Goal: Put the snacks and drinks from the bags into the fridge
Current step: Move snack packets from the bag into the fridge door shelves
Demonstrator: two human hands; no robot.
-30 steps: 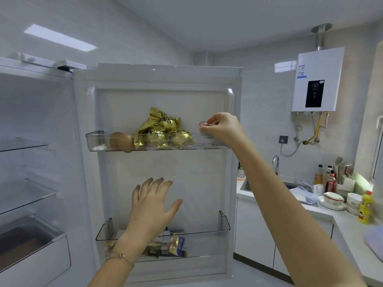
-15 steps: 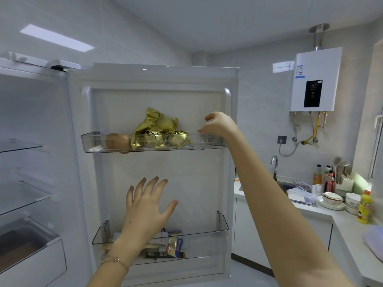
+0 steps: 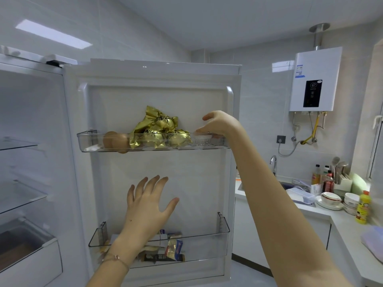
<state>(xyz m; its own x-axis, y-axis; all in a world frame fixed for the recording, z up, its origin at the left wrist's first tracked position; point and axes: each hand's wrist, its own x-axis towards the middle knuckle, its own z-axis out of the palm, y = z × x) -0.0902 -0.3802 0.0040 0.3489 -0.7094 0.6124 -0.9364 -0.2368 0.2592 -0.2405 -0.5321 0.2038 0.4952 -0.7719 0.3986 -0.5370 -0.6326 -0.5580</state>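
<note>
Left hand [image 3: 145, 208] partly covers snack packets [image 3: 174, 246] in lower bin [image 3: 207, 244].

A single wide-angle view from the person's head faces the inner side of the open fridge door [image 3: 157, 100] from arm's reach, nearly level, taking in the ceiling [image 3: 228, 21]. The fridge compartment [image 3: 31, 121] fills its left margin, the bench [image 3: 342, 222] its lower right.

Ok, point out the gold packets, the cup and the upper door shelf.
gold packets [image 3: 159, 123]: head view, on the crinkled foil above the shelf rim.
cup [image 3: 203, 140]: head view, on its clear side, seen through the shelf wall.
upper door shelf [image 3: 91, 141]: head view, on its clear front wall, left end.
</note>
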